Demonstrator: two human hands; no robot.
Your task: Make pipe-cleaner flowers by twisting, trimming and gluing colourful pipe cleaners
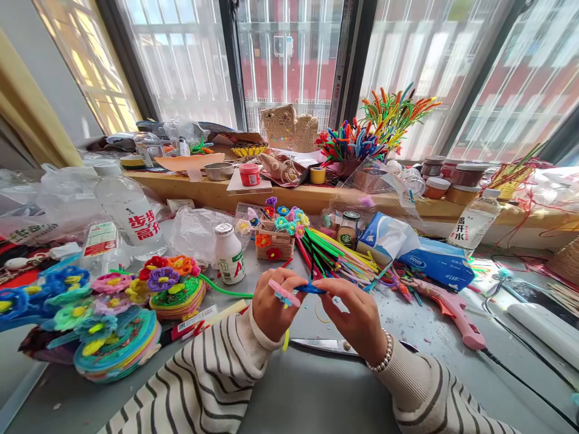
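Observation:
Both of my hands meet in front of me over the grey table. My left hand (275, 304) is closed, pinching one end of a blue pipe cleaner (310, 288). A pink fuzzy piece (284, 293) with a bit of light blue shows at the same hand's fingers; how it is held I cannot tell. My right hand (357, 310) pinches the other end of the blue pipe cleaner between thumb and fingers. Below the hands lies a pair of scissors (322, 345), its handles partly hidden behind my right wrist.
Fuzzy flowers on round stacked bases (118, 346) stand at left, near a white bottle (229, 253). A small flower basket (274, 241) and loose pipe cleaners (332, 253) lie ahead. At right are a pink glue gun (455, 310) with its cord and a blue tissue pack (434, 262).

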